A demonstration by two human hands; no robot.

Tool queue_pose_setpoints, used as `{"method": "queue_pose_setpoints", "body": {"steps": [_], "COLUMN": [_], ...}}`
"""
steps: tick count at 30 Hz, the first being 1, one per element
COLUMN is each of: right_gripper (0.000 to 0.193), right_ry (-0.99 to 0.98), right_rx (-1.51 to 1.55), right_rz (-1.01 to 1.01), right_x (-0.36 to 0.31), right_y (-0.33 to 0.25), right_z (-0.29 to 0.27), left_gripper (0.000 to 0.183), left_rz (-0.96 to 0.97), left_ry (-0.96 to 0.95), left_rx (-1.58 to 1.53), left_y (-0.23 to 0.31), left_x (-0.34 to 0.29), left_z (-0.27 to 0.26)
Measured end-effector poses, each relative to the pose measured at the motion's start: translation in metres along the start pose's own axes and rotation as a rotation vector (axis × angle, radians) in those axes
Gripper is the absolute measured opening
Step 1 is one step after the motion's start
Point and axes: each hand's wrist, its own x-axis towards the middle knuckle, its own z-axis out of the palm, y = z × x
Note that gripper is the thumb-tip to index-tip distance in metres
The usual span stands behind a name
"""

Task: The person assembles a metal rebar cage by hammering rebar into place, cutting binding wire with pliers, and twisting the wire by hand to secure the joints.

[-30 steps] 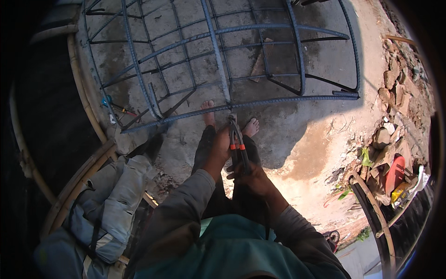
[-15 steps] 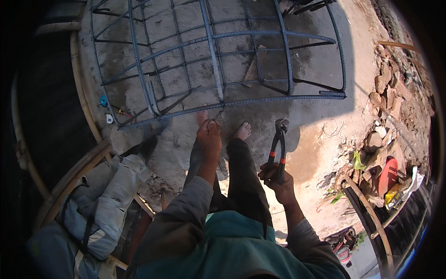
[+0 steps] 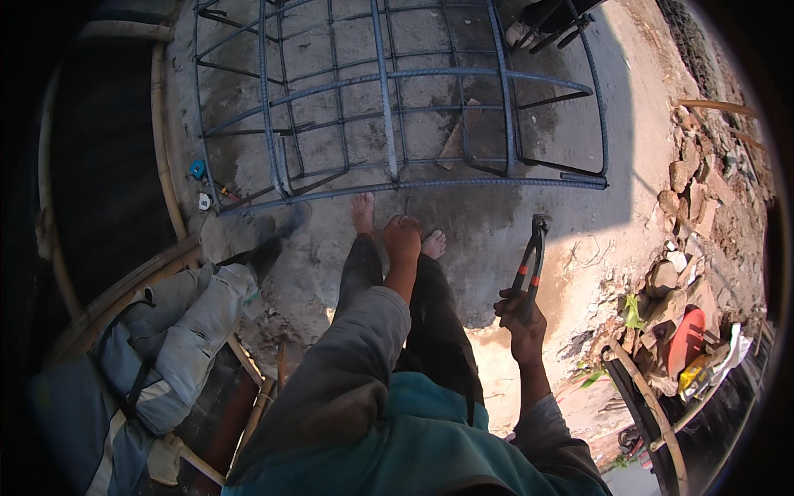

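My left hand is closed in a fist in front of my shins, between my bare feet. Whether anything is inside its fingers is hidden. Off to the right, my right hand grips the handles of a pair of pincers with black grips and red bands. Their jaws point away from me, over the concrete floor, and touch nothing. Beyond my feet lies a cage of ribbed steel rebar, its near bar running crosswise just past my toes. Neither hand touches the cage.
At the left another person in grey clothing is close by, beside bamboo poles. A teal tape measure lies near the cage's left corner. A shoe shows at the far right. Broken stones line the right side.
My left hand has moved right and slightly nearer. The right hand has shifted right with the pincers, which now tilt a little more. The view has turned slightly.
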Motion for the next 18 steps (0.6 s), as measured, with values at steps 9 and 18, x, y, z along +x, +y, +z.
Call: {"method": "queue_pose_setpoints", "body": {"steps": [9, 18], "right_gripper": [0.017, 0.012], "right_ry": [0.122, 0.442], "right_rx": [-0.252, 0.086], "right_rz": [-0.335, -0.584], "right_x": [-0.001, 0.109], "right_y": [-0.035, -0.110], "right_z": [-0.028, -0.072], "left_gripper": [0.017, 0.014], "left_rz": [0.510, 0.158], "left_ry": [-0.413, -0.078], "left_rx": [0.164, 0.051], "left_y": [0.009, 0.065], "left_x": [-0.128, -0.098], "left_z": [0.018, -0.152]}}
